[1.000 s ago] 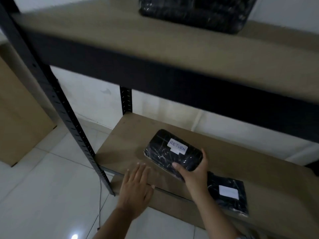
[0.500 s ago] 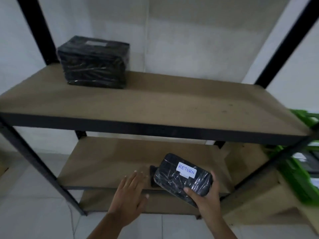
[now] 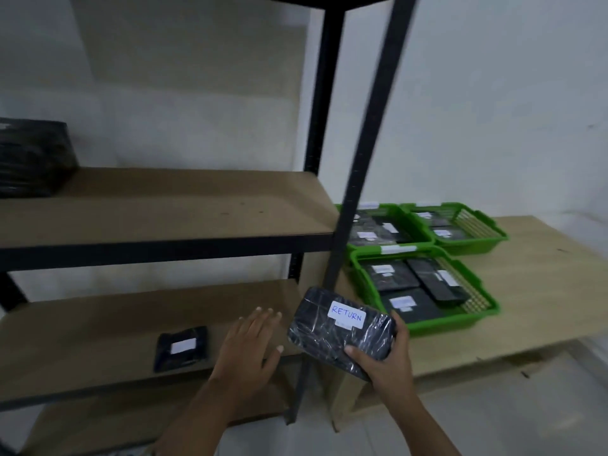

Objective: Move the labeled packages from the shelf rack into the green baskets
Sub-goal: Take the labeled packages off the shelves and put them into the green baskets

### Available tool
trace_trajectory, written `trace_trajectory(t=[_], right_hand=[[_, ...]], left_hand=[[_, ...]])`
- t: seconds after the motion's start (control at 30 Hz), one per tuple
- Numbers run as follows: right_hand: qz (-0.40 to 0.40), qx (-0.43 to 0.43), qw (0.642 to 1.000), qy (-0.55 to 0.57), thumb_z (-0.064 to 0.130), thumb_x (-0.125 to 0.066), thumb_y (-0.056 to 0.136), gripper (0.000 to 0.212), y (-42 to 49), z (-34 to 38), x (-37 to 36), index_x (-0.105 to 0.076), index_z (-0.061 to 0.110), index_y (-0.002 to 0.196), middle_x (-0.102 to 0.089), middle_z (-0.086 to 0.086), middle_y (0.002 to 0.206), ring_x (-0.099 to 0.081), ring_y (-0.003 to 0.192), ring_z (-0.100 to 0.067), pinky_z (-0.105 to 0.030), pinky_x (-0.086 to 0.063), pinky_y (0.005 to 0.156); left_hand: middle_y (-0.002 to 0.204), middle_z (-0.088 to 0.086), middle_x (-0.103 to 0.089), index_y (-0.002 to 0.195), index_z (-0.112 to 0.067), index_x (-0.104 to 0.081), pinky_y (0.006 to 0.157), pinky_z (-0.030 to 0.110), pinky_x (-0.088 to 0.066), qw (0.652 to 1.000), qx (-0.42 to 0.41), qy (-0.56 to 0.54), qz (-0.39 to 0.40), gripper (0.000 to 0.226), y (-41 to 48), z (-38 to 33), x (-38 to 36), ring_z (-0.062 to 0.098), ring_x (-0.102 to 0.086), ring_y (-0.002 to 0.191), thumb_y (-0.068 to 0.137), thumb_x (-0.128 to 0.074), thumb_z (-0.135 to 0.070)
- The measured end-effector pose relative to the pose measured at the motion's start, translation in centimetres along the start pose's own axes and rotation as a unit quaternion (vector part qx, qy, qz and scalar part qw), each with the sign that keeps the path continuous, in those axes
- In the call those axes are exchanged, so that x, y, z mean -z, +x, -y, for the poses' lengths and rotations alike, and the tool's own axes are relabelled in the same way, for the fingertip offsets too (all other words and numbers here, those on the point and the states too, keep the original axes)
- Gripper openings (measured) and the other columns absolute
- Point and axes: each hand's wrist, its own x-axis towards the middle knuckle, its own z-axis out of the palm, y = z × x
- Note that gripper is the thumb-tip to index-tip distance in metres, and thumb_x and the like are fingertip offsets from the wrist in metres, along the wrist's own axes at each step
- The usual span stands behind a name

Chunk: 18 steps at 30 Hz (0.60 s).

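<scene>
White wall behind, black metal shelf rack (image 3: 353, 179) with brown boards, low wooden table (image 3: 539, 271) to its right. Right hand (image 3: 383, 358) fingers clamped around a black wrapped package (image 3: 339, 334), thumb on its top face, other fingers wrapped under the right end; white label reads RETURN; package held in the air, tilted, in front of the rack's front post, near the closest basket. Left hand (image 3: 251, 345) fingers spread apart, flat, palm down, holding nothing, over the front edge of the lower shelf. Second small black package (image 3: 181, 348) with a white label lies on that lower shelf, left of the left hand. Bigger black bundle (image 3: 33, 158) on the upper shelf at far left. Three green baskets (image 3: 483, 311) on the table, each holding black labeled packages; label text too blurred to read.
</scene>
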Motion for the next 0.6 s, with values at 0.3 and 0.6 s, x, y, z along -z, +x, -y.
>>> trace_trajectory(t=[0.3, 0.6], right_hand=[[-0.076, 0.006, 0.997, -0.007, 0.015, -0.09, 0.057, 0.107, 4.9, -0.4, 13.8, -0.026, 0.026, 0.141, -0.045, -0.001, 0.136, -0.051, 0.122, -0.021, -0.046, -0.042, 0.105], [-0.154, 0.02, 0.987, -0.035, 0.02, -0.089, 0.06, 0.105, 15.9, -2.0, 20.9, -0.024, 0.021, 0.143, -0.04, -0.002, 0.14, -0.047, 0.125, -0.02, -0.04, -0.041, 0.106]], left_hand=[[0.139, 0.004, -0.049, 0.138, -0.017, -0.043, 0.105, 0.043, -0.028, 0.996, -0.077, -0.041, -0.001, 0.057, 8.8, -13.4, -3.3, 0.023, -0.038, 0.132, 0.087, -0.037, -0.042], [0.139, 0.003, -0.047, 0.139, -0.017, -0.042, 0.105, 0.044, -0.03, 0.989, -0.132, -0.06, 0.025, 0.058, 21.7, -20.1, -8.9, 0.025, -0.039, 0.131, 0.086, -0.035, -0.04]])
